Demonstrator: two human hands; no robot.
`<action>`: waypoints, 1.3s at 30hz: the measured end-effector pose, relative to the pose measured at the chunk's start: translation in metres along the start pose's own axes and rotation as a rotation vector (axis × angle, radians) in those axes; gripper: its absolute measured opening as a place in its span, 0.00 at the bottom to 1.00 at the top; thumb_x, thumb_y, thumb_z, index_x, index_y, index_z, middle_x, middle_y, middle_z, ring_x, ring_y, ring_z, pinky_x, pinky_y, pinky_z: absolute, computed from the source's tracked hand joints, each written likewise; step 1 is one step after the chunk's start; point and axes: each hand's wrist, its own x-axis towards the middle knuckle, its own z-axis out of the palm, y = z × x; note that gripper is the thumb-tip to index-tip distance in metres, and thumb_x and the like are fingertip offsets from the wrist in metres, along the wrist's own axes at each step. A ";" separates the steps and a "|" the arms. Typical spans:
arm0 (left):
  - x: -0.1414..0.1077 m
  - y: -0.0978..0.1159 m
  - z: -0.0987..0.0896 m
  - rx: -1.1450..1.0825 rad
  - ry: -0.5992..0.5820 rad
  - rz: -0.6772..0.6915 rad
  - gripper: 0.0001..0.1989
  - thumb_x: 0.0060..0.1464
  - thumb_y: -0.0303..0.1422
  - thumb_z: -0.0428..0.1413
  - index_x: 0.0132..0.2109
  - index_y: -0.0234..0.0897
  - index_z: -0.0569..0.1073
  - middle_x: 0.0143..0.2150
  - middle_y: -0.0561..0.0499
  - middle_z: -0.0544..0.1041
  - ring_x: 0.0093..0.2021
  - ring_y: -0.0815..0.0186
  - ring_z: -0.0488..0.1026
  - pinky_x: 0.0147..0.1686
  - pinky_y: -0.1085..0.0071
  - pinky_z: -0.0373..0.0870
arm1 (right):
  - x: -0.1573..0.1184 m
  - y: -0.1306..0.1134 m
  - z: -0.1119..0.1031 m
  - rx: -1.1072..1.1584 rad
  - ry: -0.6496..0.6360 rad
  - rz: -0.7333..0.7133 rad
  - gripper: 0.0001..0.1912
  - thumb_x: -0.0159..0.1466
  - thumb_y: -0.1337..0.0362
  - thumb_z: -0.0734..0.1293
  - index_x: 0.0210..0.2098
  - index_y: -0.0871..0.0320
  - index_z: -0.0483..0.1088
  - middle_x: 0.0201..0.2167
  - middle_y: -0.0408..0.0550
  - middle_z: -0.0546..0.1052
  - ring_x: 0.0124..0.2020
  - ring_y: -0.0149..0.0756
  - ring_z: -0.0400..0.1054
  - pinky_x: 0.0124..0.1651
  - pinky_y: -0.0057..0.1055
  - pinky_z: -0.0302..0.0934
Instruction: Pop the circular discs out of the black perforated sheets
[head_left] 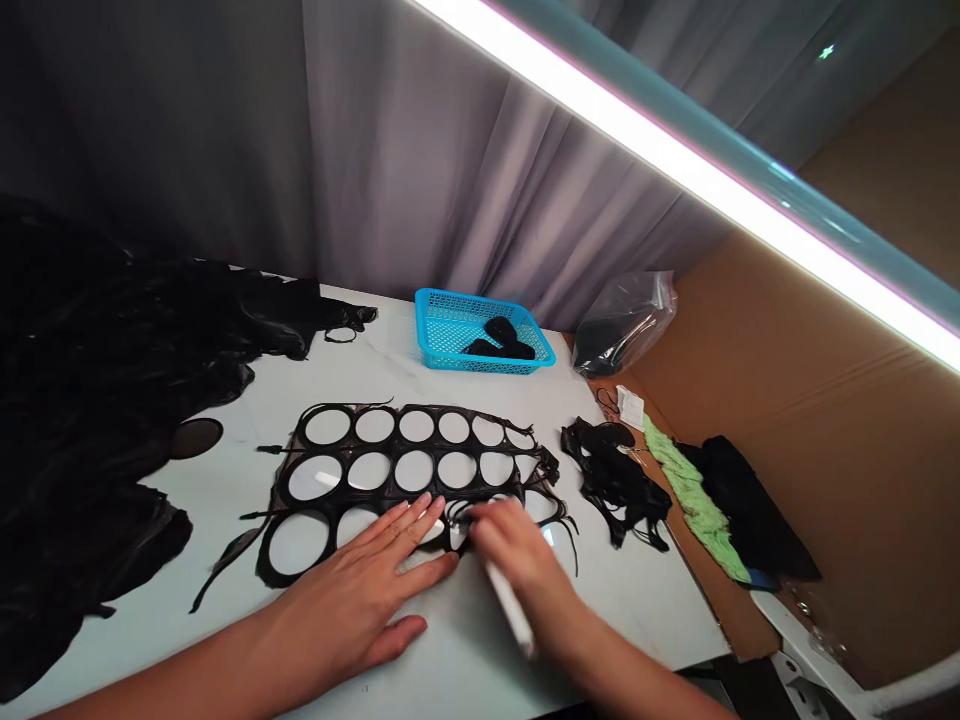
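Note:
A flat sheet of black material [346, 452] with rows of round holes lies on the white table, thin strands trailing from its edges. My left hand [382, 580] rests palm down on its front row, fingers stretched out. Just to the right, my right hand [525, 560] is closed around a white stick-like tool [511, 612], slightly blurred. Its upper end is hidden in my fingers, which are at the sheet's front row. Whether the tool's tip touches the sheet cannot be made out.
A large black heap [97, 400] covers the left side. Behind the sheet stands a blue basket [421, 340] with black pieces. On the right lie black scraps [619, 480], green cloth [694, 500], black fabric [757, 510] and a plastic bag [626, 320]. A bright lamp [675, 150] hangs overhead.

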 end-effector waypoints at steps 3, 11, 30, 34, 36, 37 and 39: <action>-0.002 -0.001 0.002 -0.010 0.024 0.001 0.31 0.59 0.35 0.57 0.67 0.51 0.61 0.75 0.48 0.45 0.70 0.48 0.54 0.64 0.52 0.60 | 0.025 0.043 -0.030 -0.084 0.211 0.290 0.10 0.68 0.67 0.57 0.30 0.55 0.63 0.31 0.48 0.72 0.35 0.39 0.64 0.38 0.33 0.59; 0.008 0.000 -0.012 0.036 0.014 -0.037 0.31 0.61 0.40 0.57 0.69 0.50 0.59 0.73 0.45 0.52 0.69 0.49 0.57 0.63 0.52 0.62 | 0.062 0.060 -0.039 0.807 0.117 0.687 0.15 0.62 0.53 0.68 0.29 0.55 0.61 0.36 0.47 0.76 0.30 0.36 0.71 0.34 0.32 0.63; 0.023 -0.021 -0.009 0.057 0.043 -0.129 0.29 0.62 0.41 0.55 0.68 0.50 0.59 0.72 0.45 0.55 0.70 0.50 0.53 0.66 0.51 0.54 | 0.049 0.012 0.004 0.423 -0.173 0.341 0.11 0.66 0.68 0.62 0.28 0.55 0.57 0.29 0.42 0.66 0.31 0.33 0.59 0.33 0.29 0.54; 0.023 -0.022 -0.004 0.061 0.074 -0.129 0.31 0.61 0.40 0.56 0.69 0.50 0.57 0.73 0.45 0.53 0.70 0.50 0.52 0.66 0.51 0.53 | 0.046 0.011 0.008 0.188 -0.221 0.058 0.09 0.68 0.70 0.58 0.31 0.55 0.60 0.34 0.47 0.70 0.35 0.37 0.60 0.39 0.32 0.57; 0.022 -0.022 -0.001 0.063 0.094 -0.131 0.31 0.61 0.41 0.56 0.69 0.50 0.58 0.73 0.46 0.52 0.71 0.49 0.52 0.66 0.51 0.54 | 0.052 0.022 0.004 0.104 -0.228 -0.029 0.08 0.68 0.69 0.57 0.32 0.55 0.62 0.36 0.50 0.71 0.37 0.40 0.61 0.41 0.35 0.57; 0.022 -0.022 0.000 0.063 0.100 -0.131 0.30 0.61 0.40 0.56 0.69 0.51 0.58 0.73 0.46 0.51 0.71 0.48 0.51 0.66 0.50 0.54 | 0.058 0.032 0.000 0.069 -0.184 -0.001 0.08 0.67 0.69 0.57 0.32 0.55 0.62 0.35 0.50 0.71 0.37 0.40 0.61 0.40 0.35 0.57; 0.020 -0.022 0.001 0.061 0.099 -0.136 0.30 0.62 0.40 0.56 0.68 0.51 0.59 0.73 0.46 0.51 0.71 0.47 0.51 0.65 0.49 0.55 | 0.073 0.060 -0.013 -0.007 -0.009 0.157 0.10 0.66 0.67 0.56 0.28 0.54 0.59 0.30 0.48 0.69 0.34 0.40 0.60 0.38 0.34 0.56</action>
